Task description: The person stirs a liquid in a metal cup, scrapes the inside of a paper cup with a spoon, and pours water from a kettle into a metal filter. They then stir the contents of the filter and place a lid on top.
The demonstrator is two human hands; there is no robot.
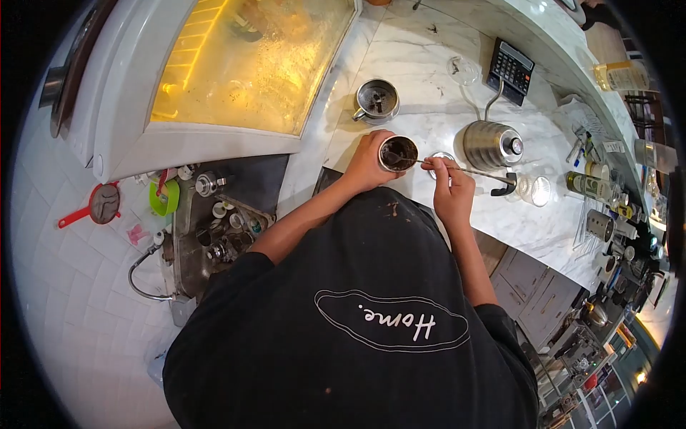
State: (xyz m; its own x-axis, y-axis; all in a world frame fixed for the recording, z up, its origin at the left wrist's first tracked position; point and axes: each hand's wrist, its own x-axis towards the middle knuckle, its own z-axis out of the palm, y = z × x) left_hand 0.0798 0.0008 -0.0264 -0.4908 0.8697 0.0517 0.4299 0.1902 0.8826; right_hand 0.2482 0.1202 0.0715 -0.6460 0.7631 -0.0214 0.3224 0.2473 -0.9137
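Note:
My left hand (366, 166) is wrapped round a cup (398, 153) with dark contents, held just above the counter's near edge. Between the fingers of my right hand (451, 187) is a thin long-handled spoon (468, 170); its tip is inside the cup, and its black hooked end points right. Beyond the cup stands a metal mug (376, 101) with dark residue inside. A steel gooseneck kettle (491, 145) is behind my right hand, and a small round dish (441, 163) lies by its fingers.
A calculator (510, 70) lies at the back of the marble counter (421, 64). Clear glasses (534, 191) and bottles (592, 184) stand at the right. On the left are a lit glass case (243, 68), a cluttered sink (236, 186) and a red strainer (104, 203).

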